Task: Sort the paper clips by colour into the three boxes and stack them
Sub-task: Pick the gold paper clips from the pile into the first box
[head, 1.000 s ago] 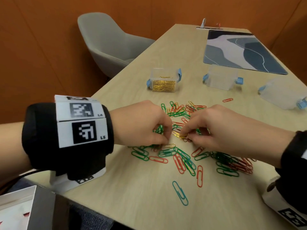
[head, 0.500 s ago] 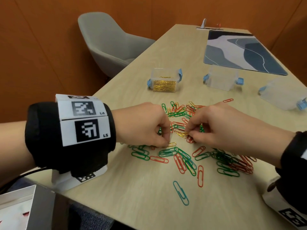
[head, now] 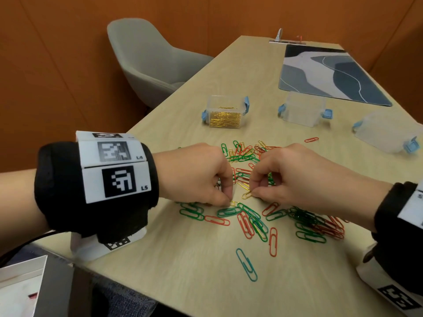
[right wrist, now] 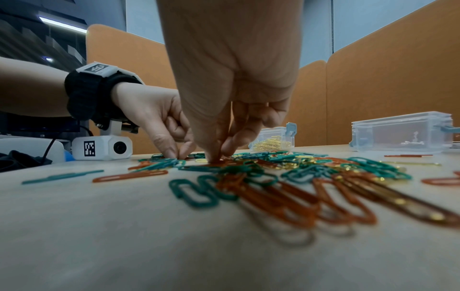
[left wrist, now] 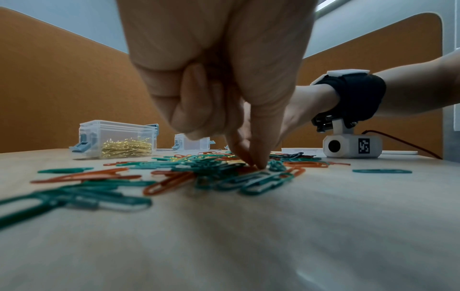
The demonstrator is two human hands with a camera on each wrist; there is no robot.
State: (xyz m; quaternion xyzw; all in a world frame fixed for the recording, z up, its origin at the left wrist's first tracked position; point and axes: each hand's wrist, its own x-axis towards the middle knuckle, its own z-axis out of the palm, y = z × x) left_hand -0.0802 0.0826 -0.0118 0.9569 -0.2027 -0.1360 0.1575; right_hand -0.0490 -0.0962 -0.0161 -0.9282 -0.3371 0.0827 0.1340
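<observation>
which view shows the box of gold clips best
The left wrist view: the gold clip box sits near and unobstructed, its clips plain through the clear wall. The head view shows it from above, farther off. In the right wrist view the right hand hides part of it.

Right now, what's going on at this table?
A person is sorting paper clips by colour. The left hand and right hand are both down in the mixed pile, each pinching at a gold clip. One box already holds gold clips; the middle box looks empty, and the third box lies tipped on the right. Red and green clips are still loose, and nothing is stacked.
</observation>
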